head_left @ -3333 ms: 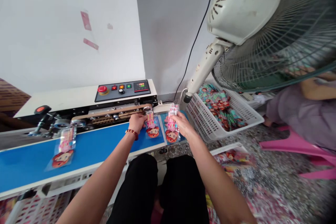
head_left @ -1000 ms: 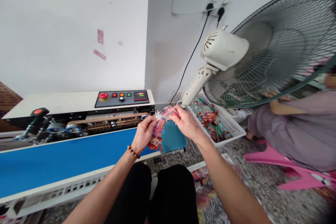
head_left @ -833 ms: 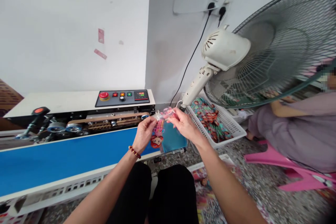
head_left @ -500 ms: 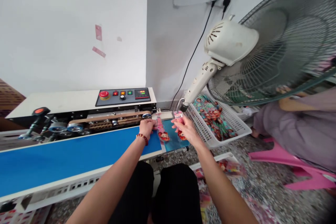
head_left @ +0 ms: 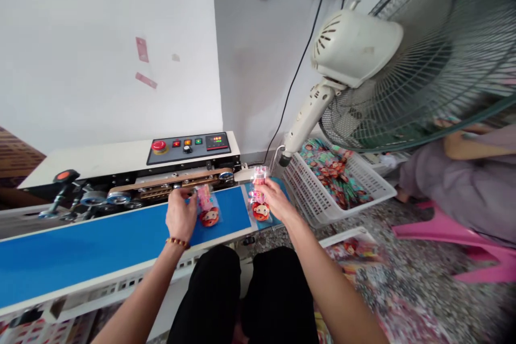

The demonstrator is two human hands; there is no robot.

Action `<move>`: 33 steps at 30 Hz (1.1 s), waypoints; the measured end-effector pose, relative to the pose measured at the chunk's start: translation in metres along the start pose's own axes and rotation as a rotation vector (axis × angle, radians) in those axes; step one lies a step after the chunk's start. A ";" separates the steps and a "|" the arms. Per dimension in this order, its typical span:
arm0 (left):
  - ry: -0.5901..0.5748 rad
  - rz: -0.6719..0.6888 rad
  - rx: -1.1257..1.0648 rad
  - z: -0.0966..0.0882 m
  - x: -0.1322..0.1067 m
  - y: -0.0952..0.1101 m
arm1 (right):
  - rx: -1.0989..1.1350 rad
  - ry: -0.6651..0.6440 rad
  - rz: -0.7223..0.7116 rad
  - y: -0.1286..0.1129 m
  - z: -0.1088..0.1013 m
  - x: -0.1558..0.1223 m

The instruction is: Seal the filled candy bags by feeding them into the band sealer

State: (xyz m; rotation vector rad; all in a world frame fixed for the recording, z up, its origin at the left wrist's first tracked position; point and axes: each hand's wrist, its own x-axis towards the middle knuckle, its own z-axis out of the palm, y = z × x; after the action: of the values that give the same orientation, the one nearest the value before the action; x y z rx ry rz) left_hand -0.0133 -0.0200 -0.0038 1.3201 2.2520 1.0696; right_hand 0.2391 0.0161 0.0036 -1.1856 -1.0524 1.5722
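My left hand (head_left: 181,216), with a beaded bracelet at the wrist, is over the blue conveyor belt (head_left: 141,228). Its fingers are curled in a pinch at the left edge of a clear packet (head_left: 208,216) showing pink lettering and a red-haired cartoon face. Farther right, my right hand (head_left: 274,199) grips a second, similar packet (head_left: 260,210) by its right side. That packet lies near the belt's right end, with its upper end toward the machine. Beside the belt runs the band sealing machine (head_left: 97,158), with rollers and a brown band.
A control panel (head_left: 187,149) with a red button tops the machine. To the right stand a large fan (head_left: 355,48) and a white basket (head_left: 322,199) of packets. A person in grey clothing (head_left: 451,177) sits beyond, by a pink stool (head_left: 451,234). More packets lie low near my right forearm.
My left hand and the first packet have moved left along the belt. My right hand has brought the second packet left, to about where the first one was.
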 end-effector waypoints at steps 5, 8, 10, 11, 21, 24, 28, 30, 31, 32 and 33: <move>-0.379 0.245 -0.447 0.034 -0.030 0.040 | -0.106 0.001 -0.107 0.000 0.011 0.004; -0.540 0.235 -0.671 0.054 -0.030 0.065 | -0.221 0.012 -0.162 -0.003 0.011 0.004; -0.580 0.180 -0.763 0.061 -0.027 0.072 | -0.272 0.026 -0.197 -0.003 0.008 0.004; -0.592 0.131 -0.793 0.064 -0.025 0.073 | -0.274 0.040 -0.208 -0.003 0.005 0.004; -0.585 -0.253 -0.331 0.078 0.005 0.063 | -0.411 0.193 0.018 0.013 0.001 0.040; -0.600 -0.277 -0.275 0.074 0.016 0.052 | -0.539 0.207 0.063 0.019 0.016 0.058; -0.566 -0.293 -0.248 0.060 0.023 0.034 | -0.635 0.139 0.039 0.026 0.036 0.067; -0.555 -0.297 -0.237 0.052 0.025 0.026 | -0.659 0.121 0.028 0.029 0.047 0.067; -0.553 -0.298 -0.231 0.047 0.027 0.022 | -0.676 0.118 0.025 0.031 0.052 0.067; -0.549 -0.298 -0.220 0.042 0.028 0.018 | -0.693 0.117 0.020 0.033 0.058 0.066; -0.540 -0.296 -0.205 0.037 0.029 0.014 | -0.708 0.114 0.015 0.035 0.064 0.065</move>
State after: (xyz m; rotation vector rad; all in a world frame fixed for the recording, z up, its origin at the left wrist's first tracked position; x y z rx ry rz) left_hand 0.0023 0.0251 -0.0158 1.0006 1.8059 0.7091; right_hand 0.1609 0.0619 -0.0326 -1.7220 -1.5879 1.1410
